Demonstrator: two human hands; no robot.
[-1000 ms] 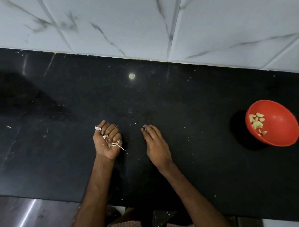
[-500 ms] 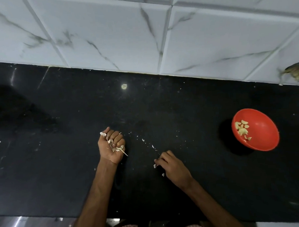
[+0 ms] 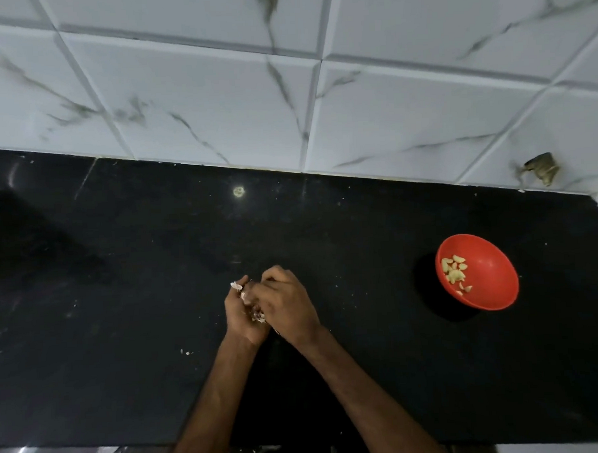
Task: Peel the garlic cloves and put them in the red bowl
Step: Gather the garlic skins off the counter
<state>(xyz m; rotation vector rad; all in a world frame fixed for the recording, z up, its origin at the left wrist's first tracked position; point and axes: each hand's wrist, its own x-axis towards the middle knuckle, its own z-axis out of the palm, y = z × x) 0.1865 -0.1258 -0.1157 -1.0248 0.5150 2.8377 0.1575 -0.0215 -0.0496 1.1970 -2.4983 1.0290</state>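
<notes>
The red bowl (image 3: 492, 286) stands on the black counter at the right and holds several peeled garlic cloves (image 3: 454, 272). My two hands meet over the middle of the counter. My left hand (image 3: 241, 316) grips a bunch of garlic skins (image 3: 237, 286), with white bits poking out between the fingers. My right hand (image 3: 287, 304) lies curled against the left hand, its fingertips pressed in at the skins. What its fingers pinch is hidden between the hands.
The black counter (image 3: 124, 336) runs to a white marble-tiled wall (image 3: 216, 93) at the back. Small skin scraps (image 3: 186, 352) lie on it near my left forearm. A small brownish thing (image 3: 542, 173) sits on the wall at the far right.
My right hand has left the scraps on the counter and moved left and up against my left hand. The left hand still grips the skins. The view has tilted up.
</notes>
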